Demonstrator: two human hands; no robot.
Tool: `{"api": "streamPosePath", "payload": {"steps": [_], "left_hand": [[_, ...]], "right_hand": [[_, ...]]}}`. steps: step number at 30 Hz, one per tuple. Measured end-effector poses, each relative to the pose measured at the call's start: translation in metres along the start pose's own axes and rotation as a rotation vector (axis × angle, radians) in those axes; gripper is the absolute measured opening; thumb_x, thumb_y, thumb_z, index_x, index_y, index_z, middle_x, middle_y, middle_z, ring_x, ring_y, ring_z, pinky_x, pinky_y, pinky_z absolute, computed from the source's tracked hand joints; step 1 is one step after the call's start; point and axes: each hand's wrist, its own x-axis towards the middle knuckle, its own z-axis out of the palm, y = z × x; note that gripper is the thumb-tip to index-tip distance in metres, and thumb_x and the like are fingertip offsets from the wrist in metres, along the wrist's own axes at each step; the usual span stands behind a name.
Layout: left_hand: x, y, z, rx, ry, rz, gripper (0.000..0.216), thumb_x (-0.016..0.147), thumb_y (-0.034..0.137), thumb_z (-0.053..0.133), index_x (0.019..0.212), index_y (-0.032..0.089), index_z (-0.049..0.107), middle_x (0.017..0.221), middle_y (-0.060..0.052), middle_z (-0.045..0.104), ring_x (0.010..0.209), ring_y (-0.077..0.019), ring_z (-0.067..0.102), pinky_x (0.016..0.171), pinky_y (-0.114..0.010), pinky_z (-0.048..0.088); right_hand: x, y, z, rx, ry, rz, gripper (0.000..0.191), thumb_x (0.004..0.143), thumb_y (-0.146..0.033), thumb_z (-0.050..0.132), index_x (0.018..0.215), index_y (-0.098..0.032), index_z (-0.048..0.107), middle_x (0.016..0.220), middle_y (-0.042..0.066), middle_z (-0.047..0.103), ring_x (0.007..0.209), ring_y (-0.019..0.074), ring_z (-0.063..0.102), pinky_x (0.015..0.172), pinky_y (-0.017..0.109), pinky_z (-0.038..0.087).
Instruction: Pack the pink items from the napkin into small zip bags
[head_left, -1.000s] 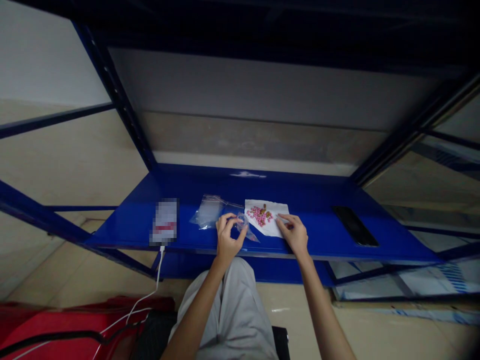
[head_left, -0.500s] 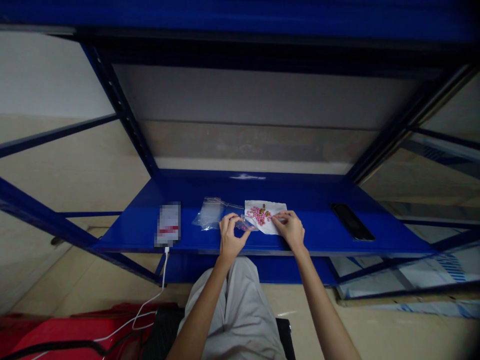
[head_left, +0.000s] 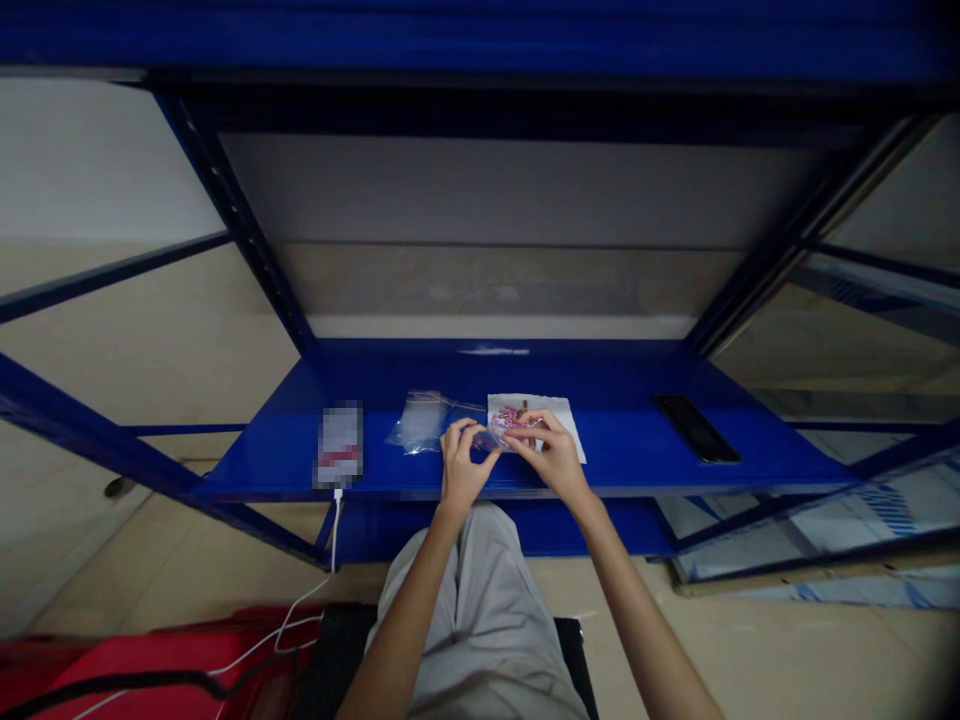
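Note:
Both my hands meet over the front of a blue metal shelf (head_left: 615,450). My left hand (head_left: 460,465) pinches the mouth of a small clear plastic bag (head_left: 499,431). My right hand (head_left: 551,450) has its fingertips closed at the same bag, and whether a pill is between them is too small to see. Behind the hands lies a white paper sheet (head_left: 566,420) with a heap of pink pills (head_left: 512,416) and a few darker ones on it, partly hidden by my right hand. More clear plastic bags (head_left: 420,425) lie just left of my hands.
A phone (head_left: 340,445) with a white charging cable (head_left: 330,540) lies at the left of the shelf, and a black phone (head_left: 694,428) at the right. Blue uprights and the shelf above frame the space. My grey-trousered legs are below, with a red object at the bottom left.
My right hand left the paper's right side and moved left to the small bag that my left hand holds. The bag now sits higher, in front of the pills.

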Motion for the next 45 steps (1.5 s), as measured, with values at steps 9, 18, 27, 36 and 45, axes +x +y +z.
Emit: {"api": "streamPosePath", "payload": {"steps": [9,18,27,36,45], "left_hand": [[0.003,0.002,-0.001,-0.009,0.018,-0.024,0.022,0.072,0.03,0.062,0.09,0.019,0.055,0.098,-0.006,0.053,0.089,-0.0189,0.053,0.082,-0.035,0.038],[0.003,-0.002,-0.003,-0.067,0.043,-0.052,0.012,0.083,0.027,0.048,0.082,0.018,0.055,0.095,-0.007,0.052,0.092,-0.0187,0.051,0.082,-0.034,0.039],[0.003,-0.01,0.0,-0.136,0.043,-0.04,0.017,0.083,0.026,0.05,0.091,0.018,0.062,0.1,-0.008,0.053,0.094,-0.0177,0.053,0.083,-0.033,0.042],[0.002,-0.014,0.006,-0.092,0.077,0.062,0.028,0.078,0.025,0.058,0.106,0.026,0.061,0.12,-0.009,0.049,0.106,-0.0207,0.048,0.08,-0.035,0.043],[0.0,-0.015,0.006,-0.056,0.03,0.076,0.033,0.08,0.021,0.054,0.112,0.028,0.057,0.125,-0.009,0.045,0.11,-0.021,0.046,0.084,-0.037,0.043]], "right_hand": [[0.006,0.03,-0.011,-0.059,0.204,0.1,0.028,0.08,-0.04,0.052,0.091,-0.02,0.069,0.094,0.007,0.06,0.068,0.0147,0.057,0.057,0.027,0.047],[-0.013,0.07,-0.015,-0.404,0.12,0.35,0.032,0.072,-0.05,0.056,0.079,-0.022,0.072,0.094,0.005,0.06,0.059,0.0119,0.055,0.054,0.025,0.042],[-0.012,0.071,-0.009,-0.445,0.112,0.396,0.029,0.071,-0.049,0.056,0.078,-0.025,0.072,0.096,0.002,0.061,0.064,0.0125,0.058,0.053,0.023,0.039],[-0.006,0.043,-0.008,-0.101,0.233,0.231,0.032,0.071,-0.046,0.06,0.078,-0.017,0.071,0.09,0.008,0.061,0.062,0.0129,0.055,0.054,0.025,0.045],[0.012,-0.019,0.001,-0.174,-0.003,0.014,0.017,0.074,-0.035,0.062,0.083,-0.023,0.07,0.098,0.004,0.056,0.056,0.0081,0.051,0.053,0.023,0.044]]}}
